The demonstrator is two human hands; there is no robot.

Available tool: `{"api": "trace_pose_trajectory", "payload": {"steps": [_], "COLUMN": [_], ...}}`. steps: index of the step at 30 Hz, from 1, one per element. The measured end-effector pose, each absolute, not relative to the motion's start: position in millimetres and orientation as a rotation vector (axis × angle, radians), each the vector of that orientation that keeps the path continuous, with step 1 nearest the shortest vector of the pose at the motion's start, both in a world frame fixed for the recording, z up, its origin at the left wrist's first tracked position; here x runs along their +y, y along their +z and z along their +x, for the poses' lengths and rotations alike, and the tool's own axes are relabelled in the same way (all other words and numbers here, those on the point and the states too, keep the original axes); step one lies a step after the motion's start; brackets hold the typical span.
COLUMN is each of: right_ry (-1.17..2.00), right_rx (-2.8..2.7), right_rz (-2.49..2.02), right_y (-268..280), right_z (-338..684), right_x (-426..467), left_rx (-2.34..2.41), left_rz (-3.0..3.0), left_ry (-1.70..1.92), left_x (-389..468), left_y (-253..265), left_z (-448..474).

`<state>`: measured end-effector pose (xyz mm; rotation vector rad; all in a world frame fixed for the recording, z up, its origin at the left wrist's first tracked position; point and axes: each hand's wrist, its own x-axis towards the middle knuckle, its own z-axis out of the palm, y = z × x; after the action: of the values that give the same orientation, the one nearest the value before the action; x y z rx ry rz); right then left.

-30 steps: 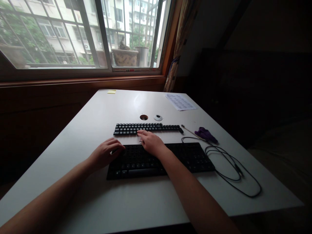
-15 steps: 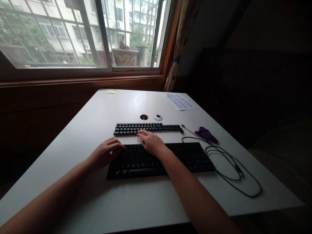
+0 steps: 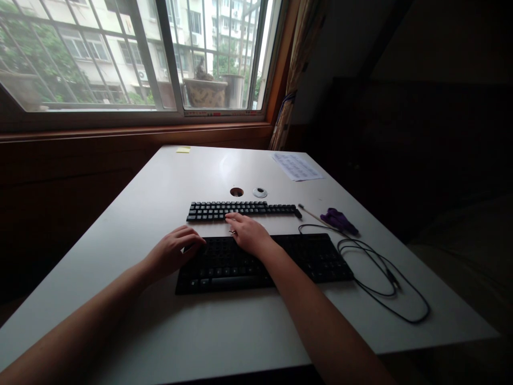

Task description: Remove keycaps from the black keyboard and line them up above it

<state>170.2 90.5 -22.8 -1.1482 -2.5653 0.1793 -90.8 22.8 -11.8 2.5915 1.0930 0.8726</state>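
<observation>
Many blocky keycaps (image 3: 240, 208) by right hand (image 3: 249, 234), oblong keyboard (image 3: 236, 271) by left hand (image 3: 175, 247), both curled, grips unclear.

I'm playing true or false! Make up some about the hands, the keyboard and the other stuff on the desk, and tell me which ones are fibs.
1. The right hand reaches to the black keycaps lined up on the white desk. True.
2. Every key on the keyboard has its cap on. False: many spots in its left part are bare.
3. A yellow sticky note is near the desk's far left corner. True.
4. The left hand holds the purple cloth. False: that hand is at the keyboard's left end; the cloth lies over on the right.
5. A black cable lies looped right of the keyboard. True.
</observation>
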Motion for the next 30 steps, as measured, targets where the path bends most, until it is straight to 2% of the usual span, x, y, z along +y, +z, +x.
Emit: {"api": "trace_pose_trajectory", "payload": {"steps": [30], "right_ry": [0.192], "right_rx": [-2.552], "right_rz": [-1.152], "right_y": [-20.3], "right_z": [170.3], "right_x": [90.4], "left_rx": [1.077], "left_rz": [2.603], "left_ry": [0.876], "left_x": [24.8], "left_y": [-15.3], "left_z": [-93.2]}}
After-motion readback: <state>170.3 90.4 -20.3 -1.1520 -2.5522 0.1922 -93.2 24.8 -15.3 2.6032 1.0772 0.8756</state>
